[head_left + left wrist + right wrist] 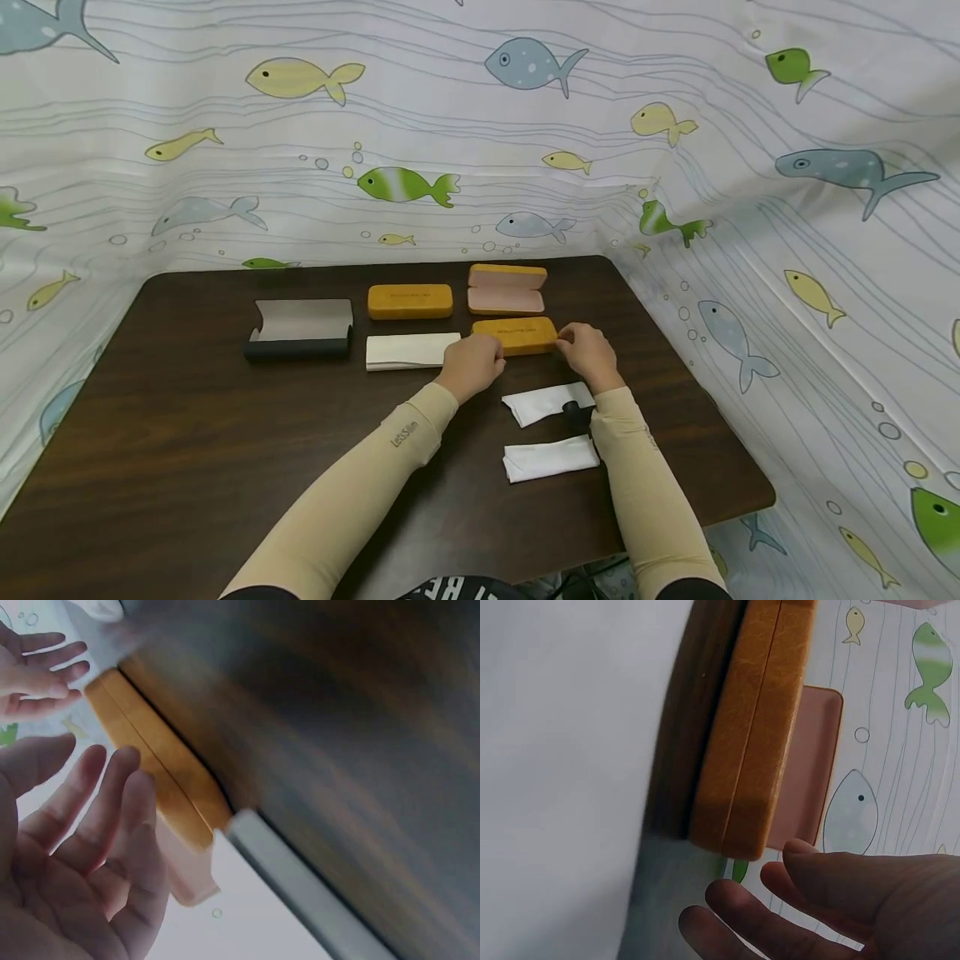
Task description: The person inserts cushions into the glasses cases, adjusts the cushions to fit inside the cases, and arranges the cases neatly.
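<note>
A closed mustard-yellow eyeglass case lies on the dark wooden table between my two hands. My left hand is at the left end of that case, and my right hand at its right end. In the left wrist view the fingers of the left hand are loosely bent and hold nothing. Loosely spread, the right hand's fingers stand just off the case end in the right wrist view. Behind the case sits an open yellow case with a pink lining.
Another closed yellow case lies further left, behind a cream folded piece. A dark case with a raised pale flap is at the far left. Two folded white cloths lie nearer me. A fish-print curtain surrounds the table.
</note>
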The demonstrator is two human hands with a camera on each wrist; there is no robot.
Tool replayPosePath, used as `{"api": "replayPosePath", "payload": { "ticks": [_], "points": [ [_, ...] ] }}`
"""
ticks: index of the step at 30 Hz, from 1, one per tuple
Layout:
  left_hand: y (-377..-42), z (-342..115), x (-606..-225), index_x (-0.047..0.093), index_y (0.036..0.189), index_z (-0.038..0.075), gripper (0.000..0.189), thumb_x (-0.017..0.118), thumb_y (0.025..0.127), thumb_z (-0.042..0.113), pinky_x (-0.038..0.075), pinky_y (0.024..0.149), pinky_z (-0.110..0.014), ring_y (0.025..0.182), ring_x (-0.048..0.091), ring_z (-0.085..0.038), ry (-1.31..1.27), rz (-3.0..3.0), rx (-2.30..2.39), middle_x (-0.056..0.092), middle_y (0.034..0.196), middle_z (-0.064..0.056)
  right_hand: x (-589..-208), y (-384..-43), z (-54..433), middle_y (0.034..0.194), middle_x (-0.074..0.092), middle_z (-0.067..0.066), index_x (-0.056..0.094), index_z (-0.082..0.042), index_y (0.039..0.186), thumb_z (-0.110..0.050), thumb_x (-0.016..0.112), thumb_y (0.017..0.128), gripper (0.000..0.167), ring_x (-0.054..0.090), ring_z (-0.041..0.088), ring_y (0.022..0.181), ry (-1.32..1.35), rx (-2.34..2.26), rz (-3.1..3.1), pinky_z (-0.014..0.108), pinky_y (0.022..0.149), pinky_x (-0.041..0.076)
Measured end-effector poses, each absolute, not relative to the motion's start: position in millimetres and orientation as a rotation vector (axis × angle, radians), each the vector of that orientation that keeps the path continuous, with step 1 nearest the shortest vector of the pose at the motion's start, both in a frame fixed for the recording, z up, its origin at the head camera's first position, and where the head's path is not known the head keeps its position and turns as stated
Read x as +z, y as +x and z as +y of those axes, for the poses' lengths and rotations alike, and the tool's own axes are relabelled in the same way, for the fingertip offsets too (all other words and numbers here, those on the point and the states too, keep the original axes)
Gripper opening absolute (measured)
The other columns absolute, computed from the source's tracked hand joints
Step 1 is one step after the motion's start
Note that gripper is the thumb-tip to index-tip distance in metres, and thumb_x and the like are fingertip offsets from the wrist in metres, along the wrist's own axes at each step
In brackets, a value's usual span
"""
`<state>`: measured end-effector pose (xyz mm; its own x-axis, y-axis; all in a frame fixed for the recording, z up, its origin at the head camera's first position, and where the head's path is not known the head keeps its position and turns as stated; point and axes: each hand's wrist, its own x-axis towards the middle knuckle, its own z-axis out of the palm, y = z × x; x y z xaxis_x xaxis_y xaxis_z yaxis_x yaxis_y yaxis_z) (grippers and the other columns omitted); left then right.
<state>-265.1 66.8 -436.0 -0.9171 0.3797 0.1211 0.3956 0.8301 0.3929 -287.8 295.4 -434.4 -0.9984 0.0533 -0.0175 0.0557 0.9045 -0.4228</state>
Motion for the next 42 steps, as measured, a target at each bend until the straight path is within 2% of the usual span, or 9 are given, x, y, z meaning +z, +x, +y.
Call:
{"api": "replayPosePath", "payload": {
  "ticks": [6, 9, 17, 21, 26, 30, 38, 42],
  "points": [
    [-256.3, 77.7, -435.6, 0.074, 0.087, 0.016, 0.019, 0.07, 0.097, 0.031, 0.049, 0.056, -0.031, 0.063, 0.056, -0.01, -0.734, -3.097, -0.648, 0.067, 0.077, 0.006, -437.2, -284.5, 304.5, 0.118, 0.069, 0.016, 0.069, -0.005, 0.122, -0.023, 0.063, 0.102, 0.028, 0.066, 0.033, 0.101, 0.091, -0.624, 2.993, 0.05, 0.081, 0.054],
    [-254.1, 81.1, -437.5, 0.075, 0.093, 0.016, 0.021, 0.07, 0.097, 0.036, 0.05, 0.058, -0.032, 0.065, 0.057, -0.01, -0.753, -3.142, -0.634, 0.069, 0.081, 0.005, -438.5, -282.8, 308.8, 0.118, 0.068, 0.016, 0.069, -0.004, 0.12, -0.024, 0.064, 0.102, 0.027, 0.065, 0.033, 0.102, 0.08, -0.579, 2.939, 0.05, 0.084, 0.053],
    [-250.0, 86.7, -440.8, 0.069, 0.076, 0.018, 0.034, 0.07, 0.095, 0.047, 0.043, 0.054, -0.029, 0.058, 0.052, -0.01, -0.794, -3.247, -0.608, 0.059, 0.065, 0.006, -437.1, -277.3, 318.9, 0.109, 0.068, 0.015, 0.071, -0.002, 0.108, -0.015, 0.069, 0.098, 0.017, 0.063, 0.03, 0.095, -0.05, -0.512, 2.822, 0.049, 0.084, 0.052],
    [-248.3, 89.1, -441.8, 0.068, 0.08, 0.017, 0.036, 0.072, 0.092, 0.051, 0.044, 0.057, -0.029, 0.062, 0.052, -0.011, -0.805, -3.286, -0.586, 0.058, 0.069, 0.007, -435.6, -275.5, 321.5, 0.101, 0.068, 0.013, 0.07, -0.002, 0.104, -0.011, 0.072, 0.094, 0.013, 0.06, 0.026, 0.088, -0.142, -0.498, 2.746, 0.045, 0.082, 0.052],
    [-247.5, 91.7, -442.9, 0.068, 0.085, 0.016, 0.035, 0.075, 0.09, 0.049, 0.046, 0.059, -0.03, 0.065, 0.053, -0.011, -0.844, -3.307, -0.53, 0.06, 0.075, 0.006, -433.6, -272.5, 323.3, 0.089, 0.06, 0.01, 0.065, 0.0, 0.104, -0.008, 0.077, 0.09, 0.02, 0.055, 0.024, 0.079, -0.213, -0.493, 2.655, 0.037, 0.071, 0.049],
    [-247.5, 93.9, -446.1, 0.065, 0.086, 0.015, 0.033, 0.08, 0.087, 0.045, 0.048, 0.059, -0.031, 0.066, 0.054, -0.012, -0.859, -3.29, -0.496, 0.06, 0.076, 0.006, -435.6, -271.0, 324.0, 0.086, 0.056, 0.009, 0.061, -0.001, 0.102, -0.006, 0.079, 0.088, 0.024, 0.053, 0.022, 0.076, -0.246, -0.455, 2.649, 0.034, 0.068, 0.046],
    [-244.9, 96.3, -448.9, 0.07, 0.098, 0.013, 0.031, 0.083, 0.085, 0.038, 0.055, 0.067, -0.036, 0.077, 0.062, -0.014, -0.833, -3.278, -0.453, 0.067, 0.086, 0.003, -439.8, -270.3, 321.8, 0.081, 0.056, 0.006, 0.061, -0.004, 0.087, -0.007, 0.078, 0.09, 0.016, 0.052, 0.019, 0.071, -0.258, -0.408, 2.632, 0.03, 0.063, 0.044],
    [-246.3, 95.3, -448.5, 0.068, 0.09, 0.014, 0.026, 0.081, 0.087, 0.036, 0.054, 0.067, -0.035, 0.075, 0.06, -0.013, -0.832, -3.299, -0.463, 0.065, 0.084, 0.003, -437.9, -269.0, 321.5, 0.078, 0.055, 0.003, 0.063, -0.005, 0.082, -0.007, 0.075, 0.092, 0.016, 0.05, 0.017, 0.07, -0.285, -0.428, 2.608, 0.029, 0.062, 0.043]
  ]
}}
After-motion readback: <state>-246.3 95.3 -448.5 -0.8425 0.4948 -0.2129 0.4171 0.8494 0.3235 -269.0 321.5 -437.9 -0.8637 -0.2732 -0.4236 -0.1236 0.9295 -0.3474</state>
